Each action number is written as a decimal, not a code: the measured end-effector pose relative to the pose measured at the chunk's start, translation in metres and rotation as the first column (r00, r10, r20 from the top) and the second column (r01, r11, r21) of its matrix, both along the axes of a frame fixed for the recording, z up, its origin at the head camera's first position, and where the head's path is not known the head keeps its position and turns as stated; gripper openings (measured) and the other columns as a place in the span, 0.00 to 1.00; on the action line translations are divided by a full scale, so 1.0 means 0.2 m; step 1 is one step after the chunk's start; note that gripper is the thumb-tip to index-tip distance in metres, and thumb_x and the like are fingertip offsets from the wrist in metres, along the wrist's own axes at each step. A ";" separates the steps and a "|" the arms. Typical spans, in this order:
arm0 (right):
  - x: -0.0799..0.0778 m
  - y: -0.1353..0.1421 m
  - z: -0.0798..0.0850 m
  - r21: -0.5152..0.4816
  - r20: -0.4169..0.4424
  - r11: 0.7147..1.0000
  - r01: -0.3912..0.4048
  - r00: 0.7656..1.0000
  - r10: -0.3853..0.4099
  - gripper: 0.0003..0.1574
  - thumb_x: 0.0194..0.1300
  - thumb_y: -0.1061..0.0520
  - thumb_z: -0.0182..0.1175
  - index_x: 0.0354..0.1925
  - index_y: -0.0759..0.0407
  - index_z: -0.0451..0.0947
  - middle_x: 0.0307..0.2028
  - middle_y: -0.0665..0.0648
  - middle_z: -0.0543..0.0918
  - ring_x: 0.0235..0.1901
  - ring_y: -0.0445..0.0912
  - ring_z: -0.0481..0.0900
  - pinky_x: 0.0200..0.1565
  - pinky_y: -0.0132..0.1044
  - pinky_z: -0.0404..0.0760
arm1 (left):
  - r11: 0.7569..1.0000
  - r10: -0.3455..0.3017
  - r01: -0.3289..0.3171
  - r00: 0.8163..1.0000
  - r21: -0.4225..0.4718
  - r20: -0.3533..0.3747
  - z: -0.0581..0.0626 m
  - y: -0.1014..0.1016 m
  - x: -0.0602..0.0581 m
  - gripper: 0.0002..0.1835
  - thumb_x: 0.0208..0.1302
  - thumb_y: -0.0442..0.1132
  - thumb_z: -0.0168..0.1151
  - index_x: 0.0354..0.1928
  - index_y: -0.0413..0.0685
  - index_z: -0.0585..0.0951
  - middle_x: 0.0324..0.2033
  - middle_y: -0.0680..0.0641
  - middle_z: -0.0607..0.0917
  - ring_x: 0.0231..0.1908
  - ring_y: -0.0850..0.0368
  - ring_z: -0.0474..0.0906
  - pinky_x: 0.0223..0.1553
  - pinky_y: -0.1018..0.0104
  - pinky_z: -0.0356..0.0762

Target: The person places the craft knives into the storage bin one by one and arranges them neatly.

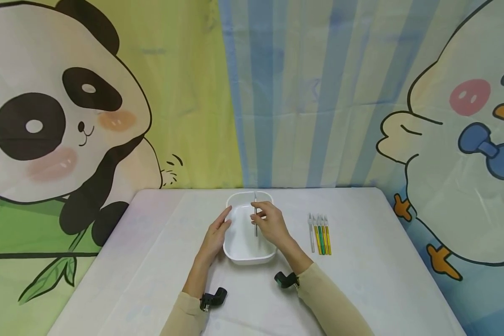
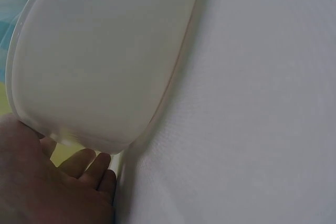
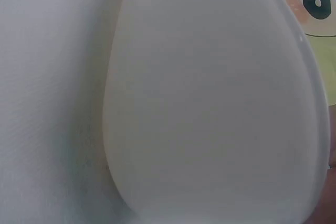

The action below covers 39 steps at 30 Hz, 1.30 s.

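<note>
My right hand pinches a slim silver craft knife between thumb and fingers, over the white plastic tub. The knife stands lengthwise in the head view, its pale tip towards the tub's far end. With my left hand I hold the tub's left side, the thumb at the rim and the fingers along the outer wall. In the left wrist view the fingers lie against the wall. The right wrist view shows mostly the tub's outer wall; the knife is hidden there.
Right of the tub, several craft knives with silver, yellow and green handles lie side by side on the white-covered table. Behind the table hangs a curtain with cartoon animals. A small black camera is strapped to each wrist.
</note>
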State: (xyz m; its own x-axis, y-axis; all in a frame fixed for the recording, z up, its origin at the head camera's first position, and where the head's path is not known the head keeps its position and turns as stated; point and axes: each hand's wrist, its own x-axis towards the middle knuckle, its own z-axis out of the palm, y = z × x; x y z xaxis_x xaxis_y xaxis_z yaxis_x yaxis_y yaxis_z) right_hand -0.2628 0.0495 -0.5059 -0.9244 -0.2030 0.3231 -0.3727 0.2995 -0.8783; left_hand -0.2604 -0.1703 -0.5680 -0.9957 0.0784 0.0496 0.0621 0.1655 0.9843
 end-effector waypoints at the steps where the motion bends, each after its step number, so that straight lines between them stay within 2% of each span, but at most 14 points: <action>1: -0.01 -0.01 0.00 0.012 0.003 1.000 -0.001 1.000 0.001 0.25 0.69 0.70 0.65 0.63 0.66 0.79 0.55 0.64 0.80 0.42 0.54 0.89 0.38 0.28 0.89 | 1.000 -0.002 0.002 1.000 -0.001 -0.003 0.00 0.00 0.00 0.26 0.81 0.49 0.50 0.78 0.70 0.67 0.80 0.55 0.62 0.81 0.51 0.52 0.82 0.46 0.48; 6: -0.03 -0.04 -0.01 0.028 -0.001 1.000 -0.006 1.000 0.006 0.25 0.69 0.69 0.65 0.64 0.65 0.79 0.54 0.63 0.81 0.42 0.53 0.89 0.38 0.27 0.88 | 1.000 -0.009 0.009 1.000 -0.007 -0.007 0.01 0.00 -0.01 0.26 0.82 0.49 0.49 0.78 0.70 0.67 0.80 0.55 0.62 0.82 0.52 0.52 0.82 0.46 0.48; 15: -0.06 -0.11 0.01 0.102 -0.003 0.994 -0.040 0.999 0.041 0.26 0.70 0.67 0.66 0.65 0.64 0.79 0.58 0.64 0.81 0.41 0.50 0.90 0.37 0.26 0.87 | 1.000 0.007 -0.007 1.000 0.002 -0.008 0.01 0.00 0.00 0.26 0.82 0.48 0.50 0.77 0.70 0.68 0.80 0.53 0.63 0.81 0.50 0.53 0.82 0.46 0.49; 24: -0.05 -0.18 -0.02 0.090 0.045 0.992 -0.084 0.996 0.080 0.27 0.69 0.69 0.65 0.66 0.69 0.77 0.59 0.68 0.80 0.37 0.54 0.91 0.32 0.27 0.87 | 1.000 0.000 0.000 1.000 -0.010 -0.002 0.01 0.00 0.00 0.25 0.81 0.49 0.52 0.76 0.74 0.69 0.79 0.55 0.64 0.81 0.51 0.53 0.82 0.46 0.49; 35: -0.06 -0.18 -0.07 0.146 0.103 0.986 -0.082 0.992 0.067 0.28 0.68 0.68 0.65 0.65 0.66 0.78 0.61 0.65 0.81 0.36 0.49 0.91 0.32 0.26 0.86 | 1.000 -0.001 0.001 1.000 -0.005 -0.028 0.01 0.00 -0.01 0.25 0.82 0.46 0.50 0.77 0.70 0.68 0.80 0.50 0.64 0.81 0.47 0.52 0.82 0.43 0.48; 39: -0.06 -0.17 -0.07 0.194 0.115 0.977 -0.086 0.991 0.064 0.28 0.68 0.67 0.66 0.65 0.65 0.78 0.62 0.65 0.81 0.32 0.45 0.91 0.29 0.26 0.86 | 1.000 -0.004 0.004 1.000 0.004 -0.021 0.00 -0.01 0.00 0.26 0.82 0.46 0.50 0.77 0.71 0.68 0.80 0.51 0.63 0.81 0.48 0.52 0.82 0.44 0.48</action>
